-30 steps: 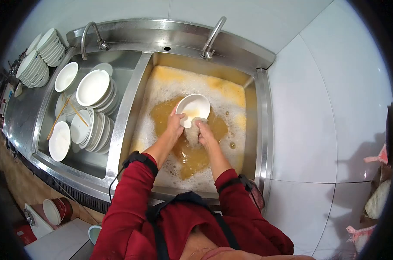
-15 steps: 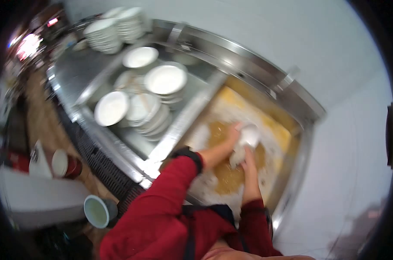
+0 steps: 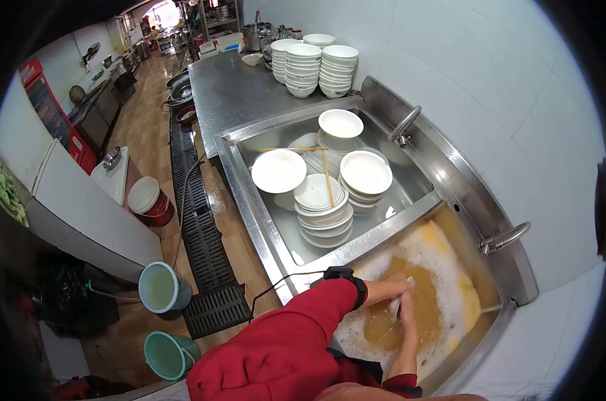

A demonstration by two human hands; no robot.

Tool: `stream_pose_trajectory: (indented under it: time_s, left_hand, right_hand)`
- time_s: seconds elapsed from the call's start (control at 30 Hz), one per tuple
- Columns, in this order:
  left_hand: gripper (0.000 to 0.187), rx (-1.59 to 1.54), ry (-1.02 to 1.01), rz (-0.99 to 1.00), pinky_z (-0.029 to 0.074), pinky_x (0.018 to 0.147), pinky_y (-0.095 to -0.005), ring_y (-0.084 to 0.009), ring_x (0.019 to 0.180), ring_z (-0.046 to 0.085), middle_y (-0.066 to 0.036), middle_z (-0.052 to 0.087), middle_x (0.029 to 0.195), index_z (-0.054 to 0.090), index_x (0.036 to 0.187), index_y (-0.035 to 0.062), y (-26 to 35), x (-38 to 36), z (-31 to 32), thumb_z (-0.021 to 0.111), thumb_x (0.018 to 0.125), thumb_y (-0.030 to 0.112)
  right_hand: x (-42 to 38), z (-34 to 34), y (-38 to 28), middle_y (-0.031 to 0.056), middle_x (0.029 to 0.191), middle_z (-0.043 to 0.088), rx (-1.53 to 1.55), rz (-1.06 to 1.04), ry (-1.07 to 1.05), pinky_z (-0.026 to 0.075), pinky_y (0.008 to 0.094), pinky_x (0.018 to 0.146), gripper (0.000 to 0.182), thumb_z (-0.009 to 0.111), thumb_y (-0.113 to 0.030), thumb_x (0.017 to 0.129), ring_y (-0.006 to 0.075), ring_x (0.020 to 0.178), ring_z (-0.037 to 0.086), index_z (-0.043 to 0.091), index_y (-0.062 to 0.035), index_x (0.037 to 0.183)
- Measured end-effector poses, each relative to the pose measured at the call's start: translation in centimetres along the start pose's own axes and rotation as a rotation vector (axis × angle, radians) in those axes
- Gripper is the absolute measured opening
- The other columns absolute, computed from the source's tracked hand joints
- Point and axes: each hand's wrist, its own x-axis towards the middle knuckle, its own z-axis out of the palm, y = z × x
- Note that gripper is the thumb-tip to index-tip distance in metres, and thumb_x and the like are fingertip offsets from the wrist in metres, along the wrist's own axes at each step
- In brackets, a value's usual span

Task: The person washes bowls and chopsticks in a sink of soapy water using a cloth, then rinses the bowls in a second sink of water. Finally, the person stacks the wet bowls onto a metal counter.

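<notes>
My left hand (image 3: 399, 287), with a black band round its wrist, is closed on a white bowl (image 3: 410, 281), of which only a small part shows above the brown soapy water (image 3: 420, 294). Close below it, my right hand (image 3: 407, 311) reaches into the same water with its fingers curled. Between the hands is a pale, wet, cloth-like piece (image 3: 394, 307); its exact kind is hard to make out. Both hands are over the right-hand basin of a steel sink (image 3: 517, 274), where white and yellowish foam surrounds the water.
In the left basin (image 3: 276, 227) stand stacked white plates (image 3: 326, 217) and bowls (image 3: 366, 172), with chopsticks (image 3: 328, 177) lying across. Stacks of bowls (image 3: 303, 67) stand on the steel counter (image 3: 229, 87). Two taps (image 3: 507, 237) line the back. Buckets (image 3: 159, 287) and a drain grate (image 3: 199, 234) are on the floor.
My view has swung left and up, showing more counter and floor. The white bowl, plainly visible between my hands before, has gone down into the water and is mostly hidden.
</notes>
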Motion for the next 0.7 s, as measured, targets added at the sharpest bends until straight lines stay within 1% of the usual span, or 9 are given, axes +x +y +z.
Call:
stream_pose_trajectory:
  time_s: [0.03,0.17,0.3,0.47,0.5,0.57,0.63,0.67,0.7]
  left_hand:
    - [0.054,-0.047,-0.046,-0.040,0.048,0.076,-0.0431,-0.0362,0.088,0.062,-0.023,0.064,0.093,0.065,0.097,-0.0002,-0.5,-0.2,-0.6,0.059,0.074,0.048]
    - [0.056,-0.095,-0.293,-0.084,0.050,0.060,-0.0426,-0.0319,0.071,0.063,-0.021,0.063,0.081,0.066,0.093,0.0028,2.2,-2.4,-3.3,0.055,0.077,0.056]
    - [0.057,0.350,-0.124,0.275,0.050,0.068,-0.0404,-0.0283,0.078,0.062,-0.018,0.063,0.084,0.066,0.096,0.0003,2.7,-3.0,-3.7,0.058,0.077,0.053]
    - [0.050,-0.263,-0.607,0.038,0.049,0.072,-0.0396,-0.0241,0.086,0.060,-0.011,0.064,0.093,0.065,0.101,0.0028,3.0,-1.8,-5.0,0.062,0.078,0.047]
    - [0.039,-0.389,-0.750,-0.023,0.049,0.070,-0.0376,-0.0221,0.083,0.059,-0.006,0.064,0.092,0.066,0.100,0.0048,1.8,-0.2,-4.5,0.064,0.081,0.039]
    - [0.041,-0.442,-0.734,0.863,0.049,0.067,-0.0384,-0.0213,0.078,0.058,-0.007,0.064,0.089,0.064,0.100,0.0034,-4.7,5.9,-0.4,0.063,0.081,0.040]
    - [0.027,-0.270,-0.536,0.223,0.048,0.065,-0.0398,-0.0220,0.077,0.059,-0.014,0.064,0.090,0.064,0.099,0.0054,-1.9,2.2,-3.0,0.054,0.085,0.027]
    - [0.022,-0.309,-0.467,0.920,0.048,0.061,-0.0404,-0.0233,0.072,0.059,-0.013,0.065,0.085,0.065,0.094,0.0064,-4.7,2.9,-3.0,0.053,0.084,0.023]
    - [0.020,-0.305,-0.517,0.445,0.047,0.058,-0.0401,-0.0239,0.067,0.059,-0.012,0.064,0.078,0.063,0.090,0.0015,-5.6,5.0,-1.4,0.051,0.085,0.017]
  right_hand:
    - [-1.1,1.0,-0.6,0.0065,0.122,0.049,-0.477,-0.106,-0.033,0.038,0.0339,0.092,0.052,0.061,-0.030,0.084,0.0212,0.108,0.048,0.043,-0.0057,0.126]
    - [-2.4,1.4,0.8,0.0061,0.106,0.058,0.011,0.012,0.040,0.043,0.0327,0.085,0.056,0.071,-0.014,0.073,0.0192,0.093,0.056,0.047,-0.0038,0.122]
    - [-5.1,0.9,-2.6,0.0097,0.110,0.059,0.429,0.053,0.119,0.047,0.0385,0.085,0.048,0.066,-0.019,0.080,0.0233,0.098,0.058,0.048,0.0006,0.120]
    - [-7.0,-0.6,-6.6,0.0143,0.114,0.056,0.393,0.005,0.214,0.045,0.0361,0.089,0.050,0.041,-0.041,0.093,0.0237,0.103,0.056,0.049,0.0009,0.119]
    - [-6.4,-1.8,-5.2,0.0139,0.114,0.056,0.294,0.032,0.326,0.045,0.0365,0.089,0.048,0.039,-0.039,0.094,0.0243,0.103,0.056,0.049,0.0010,0.119]
    - [-4.3,-6.1,1.8,0.0151,0.111,0.059,-0.145,-0.002,0.494,0.042,0.0401,0.089,0.044,0.040,-0.032,0.094,0.0257,0.102,0.056,0.052,0.0018,0.120]
    - [-5.9,-3.4,-0.1,0.0184,0.107,0.061,-0.958,0.315,0.350,0.043,0.0400,0.087,0.039,0.049,-0.032,0.087,0.0300,0.100,0.058,0.057,-0.0036,0.113]
    - [-6.9,-2.0,0.7,0.0178,0.107,0.061,-0.919,0.122,0.392,0.043,0.0407,0.086,0.041,0.053,-0.033,0.083,0.0339,0.100,0.057,0.058,-0.0076,0.115]
    - [-7.2,-1.9,1.7,0.0183,0.107,0.061,-0.738,0.269,0.328,0.044,0.0407,0.083,0.041,0.059,-0.028,0.079,0.0334,0.099,0.058,0.058,-0.0034,0.113]
